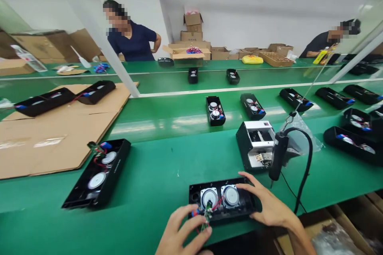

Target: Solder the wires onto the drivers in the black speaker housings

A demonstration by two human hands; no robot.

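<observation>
An open black speaker housing [223, 201] with two round drivers lies at the near edge of the green belt. My right hand [266, 203] rests over its right end, fingers spread on the case. My left hand [182, 233] pinches a small green circuit board [207, 215] with red wires at the housing's front left. A hanging black electric screwdriver [277, 157] dangles just right of the housing, untouched.
A white-and-black screw feeder box [255, 143] stands behind the housing. Another open speaker housing [98, 173] lies to the left beside cardboard sheets [54, 135]. Several more housings sit along the belt [179, 159]. Two people work at the far side, near cardboard boxes [191, 50].
</observation>
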